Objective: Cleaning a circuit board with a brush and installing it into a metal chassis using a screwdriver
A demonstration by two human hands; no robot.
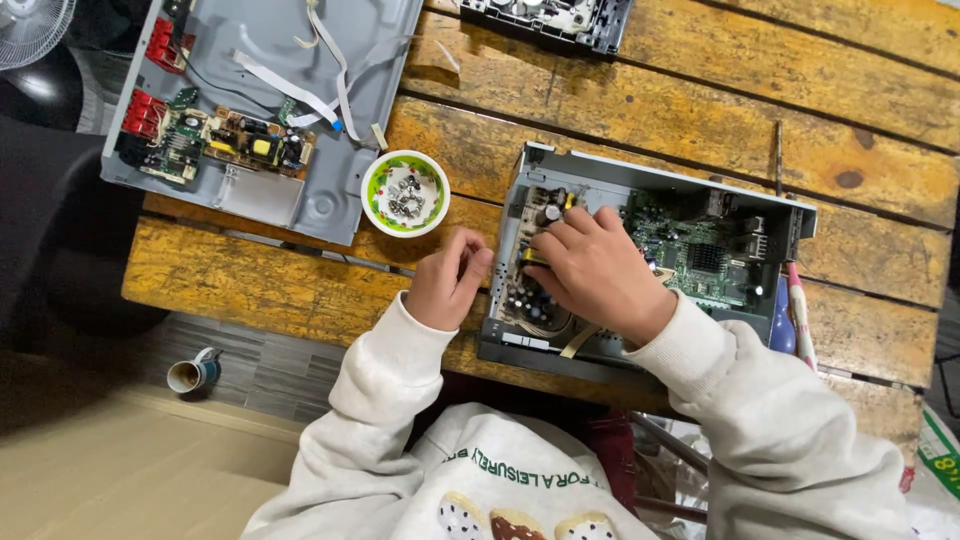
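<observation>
I am pressing my right hand [598,272] down inside the open grey chassis [640,262], fingers curled on the beige power board [530,262]; whether they grip anything, I cannot tell. The chassis is lying on the wooden table [640,110], its long axis running left to right and tilting slightly down to the right. My left hand [447,281] is resting loosely curled, holding nothing visible, just beside its left edge, below the small bowl of screws [405,193].

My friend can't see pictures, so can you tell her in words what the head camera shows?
A person's right hand reaches into an open grey electronics case, fingers on a circuit board, while the left hand rests loosely curled on the wooden table beside it. A small green-rimmed bowl of screws and another opened case lie further left.
</observation>
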